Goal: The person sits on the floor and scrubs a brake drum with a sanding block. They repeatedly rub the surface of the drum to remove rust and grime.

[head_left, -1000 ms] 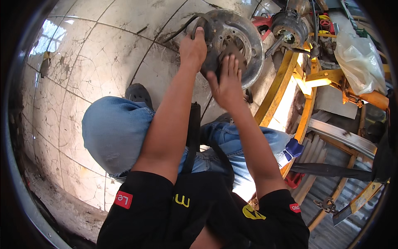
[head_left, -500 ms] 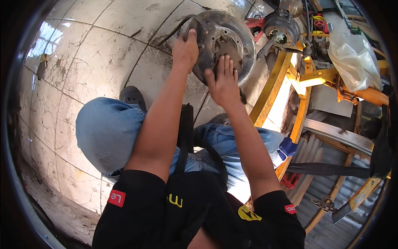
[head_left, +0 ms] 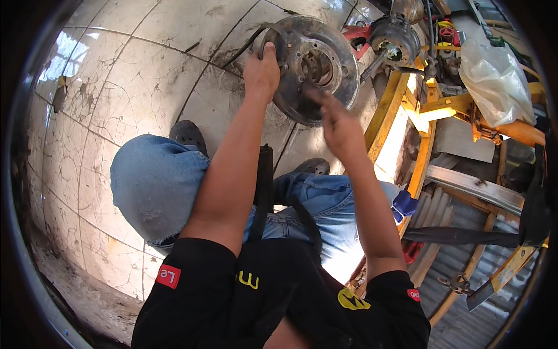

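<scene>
A dark, worn steel wheel rim lies on the tiled floor in front of me, its round centre opening facing up. At its left edge, my left hand is closed on a black curved strip, thumb on top; its thin tail trails left over the tiles. Over the rim's near right side is my right hand, its fingers curled. From those fingers juts a dark brown piece, smeared by motion, so its kind cannot be told.
A greasy drum-shaped metal part stands beyond the rim at the right. A yellow metal frame runs along my right side, with a clear plastic bag on it. My shoes are on the floor near the rim.
My right hand was stretched flat over the brown piece at the rim's centre. It has drawn back to the right with fingers curled, uncovering the centre opening. The left hand has barely moved.
</scene>
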A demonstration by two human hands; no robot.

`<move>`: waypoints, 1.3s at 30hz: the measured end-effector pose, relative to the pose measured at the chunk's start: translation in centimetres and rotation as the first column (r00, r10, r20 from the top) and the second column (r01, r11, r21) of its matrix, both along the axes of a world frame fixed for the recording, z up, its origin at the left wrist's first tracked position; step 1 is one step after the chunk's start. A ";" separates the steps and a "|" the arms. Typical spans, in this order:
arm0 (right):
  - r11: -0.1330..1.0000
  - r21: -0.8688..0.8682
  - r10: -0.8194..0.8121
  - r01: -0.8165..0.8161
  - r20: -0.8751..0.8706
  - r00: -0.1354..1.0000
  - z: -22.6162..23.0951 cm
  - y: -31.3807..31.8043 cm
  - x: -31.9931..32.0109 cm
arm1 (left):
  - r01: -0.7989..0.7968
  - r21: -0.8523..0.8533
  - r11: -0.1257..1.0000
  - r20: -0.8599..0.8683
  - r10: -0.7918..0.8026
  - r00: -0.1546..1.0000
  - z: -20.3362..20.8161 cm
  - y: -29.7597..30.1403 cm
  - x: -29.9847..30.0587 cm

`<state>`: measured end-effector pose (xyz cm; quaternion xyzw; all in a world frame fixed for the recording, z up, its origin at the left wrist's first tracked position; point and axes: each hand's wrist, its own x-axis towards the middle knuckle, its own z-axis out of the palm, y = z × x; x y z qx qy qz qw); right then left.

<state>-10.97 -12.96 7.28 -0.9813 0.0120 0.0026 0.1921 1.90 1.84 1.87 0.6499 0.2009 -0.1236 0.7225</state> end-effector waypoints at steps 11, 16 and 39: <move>0.976 -0.214 -0.023 0.031 0.037 0.999 -5.3 4.5 0.7 | -0.003 -0.030 1.000 0.000 0.003 1.000 0.1 0.2 0.2; 0.984 -0.177 0.015 -0.011 0.025 1.000 -5.7 4.0 -0.3 | -0.043 -0.003 0.999 0.048 0.044 0.998 -1.8 -0.3 0.6; 0.985 -0.174 -0.006 0.013 0.040 0.999 -5.9 2.7 0.3 | -0.032 -0.118 0.992 -0.003 0.032 0.999 -2.0 -0.3 1.1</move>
